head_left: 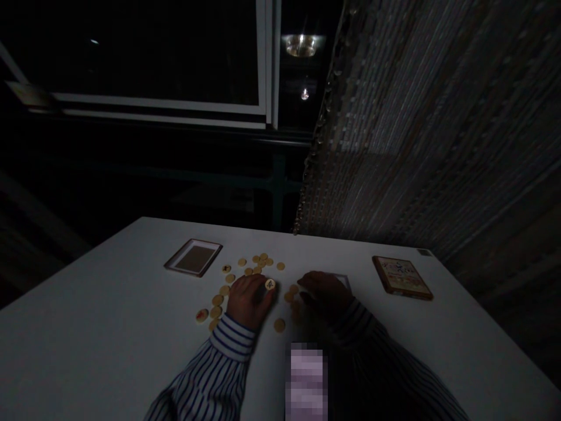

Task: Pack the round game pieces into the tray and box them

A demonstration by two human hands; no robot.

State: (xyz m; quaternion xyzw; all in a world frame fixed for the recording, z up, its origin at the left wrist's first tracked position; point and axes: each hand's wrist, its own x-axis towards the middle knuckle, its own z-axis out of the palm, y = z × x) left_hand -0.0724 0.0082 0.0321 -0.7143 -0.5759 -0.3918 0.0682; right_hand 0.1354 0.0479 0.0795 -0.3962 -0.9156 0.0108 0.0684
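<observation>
My left hand [249, 299] is closed on a round wooden Chinese chess piece [270, 284], pinched between thumb and fingers with its dark character facing up. In deep shadow to the right, my right hand [328, 293] reaches over the table, its thumb and fingers apart. Close to those fingertips lie several plain-side-up pieces [288, 297]. Many more discs lie around my left hand, among them a piece with a red character [201, 316] and one with a dark character [226, 269]. A lone disc [279, 325] sits between my forearms.
A shallow open box part [194, 257] lies at the left of the white table [109, 339]. A box with a printed lid [402, 277] is at the right. A pale-edged flat object [344, 280] is partly hidden behind my right hand. Hanging string curtains [394, 128] border the far right.
</observation>
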